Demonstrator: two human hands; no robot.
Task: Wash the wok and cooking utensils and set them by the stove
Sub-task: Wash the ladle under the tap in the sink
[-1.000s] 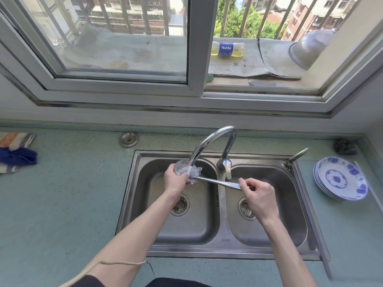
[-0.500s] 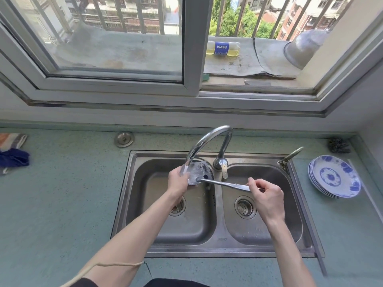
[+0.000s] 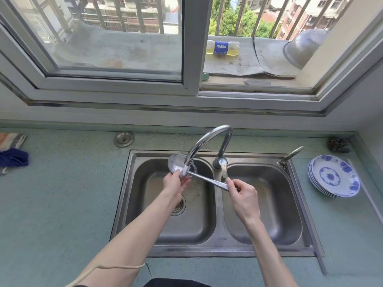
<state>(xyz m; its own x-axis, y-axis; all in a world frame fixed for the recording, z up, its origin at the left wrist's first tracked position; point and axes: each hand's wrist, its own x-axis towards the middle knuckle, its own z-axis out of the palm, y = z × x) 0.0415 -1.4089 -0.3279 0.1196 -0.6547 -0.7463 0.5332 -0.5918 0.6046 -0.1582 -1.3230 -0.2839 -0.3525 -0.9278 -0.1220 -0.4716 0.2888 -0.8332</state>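
One utensil in hand, a steel ladle (image 3: 187, 170), held over the left basin of the double sink (image 3: 215, 248) with its bowl right under the spout of the faucet (image 3: 207, 139), water running onto it. Mid-rinse by the look of it, so the washing step under way, not finished. No wok, no other cooking utensil and no stove anywhere in view; likely much left, with the setting-down by the stove not yet begun for this piece. Left hand (image 3: 174, 183) at the bowl's lower edge, fingers loosely bent and touching the metal, rubbing or steadying; whether really curled round the rim, cannot tell through the water. Right hand (image 3: 242, 193) pinching the far end of the handle between thumb and curled fingers, over the divider and the right basin. Long axis nearly level, running from upper left to lower right: bowl end pointing left and away toward the window, handle end toward the right hand, bowl's hollow seemingly turned up toward the stream.
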